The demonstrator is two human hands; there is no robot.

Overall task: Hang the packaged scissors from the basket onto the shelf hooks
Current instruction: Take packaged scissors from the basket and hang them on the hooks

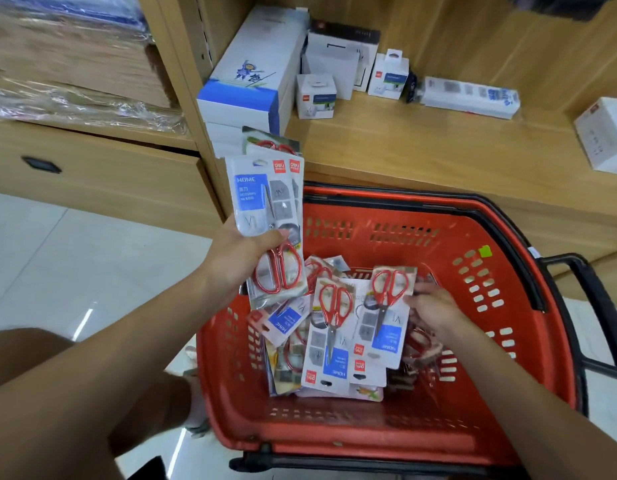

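Packaged scissors are in two places: a few in the left hand, the others in the red basket.

At the far left is a wooden drawer with a dark handle. Above it lie stacks of paper in clear wrap. Below is the pale tiled floor.

Next comes the left hand. It is raised over the left rim of the basket, and its fingers are curled round the lower part of a fan of packs. These packs stand upright, with the hang holes on top and the red handles down by the thumb. At least three cards show, one behind the other.

Behind them, on the wooden shelf, stand a tall white and blue box and several small white boxes.

In the middle is the basket, in front of the shelf. Many packs lie inside in a loose heap, most with the hang hole toward the person.

To the right, the right hand is down inside the basket. Its thumb and fingers pinch the right edge of one pack, which leans up above the heap.

At the far right the black handle of the basket sticks out.
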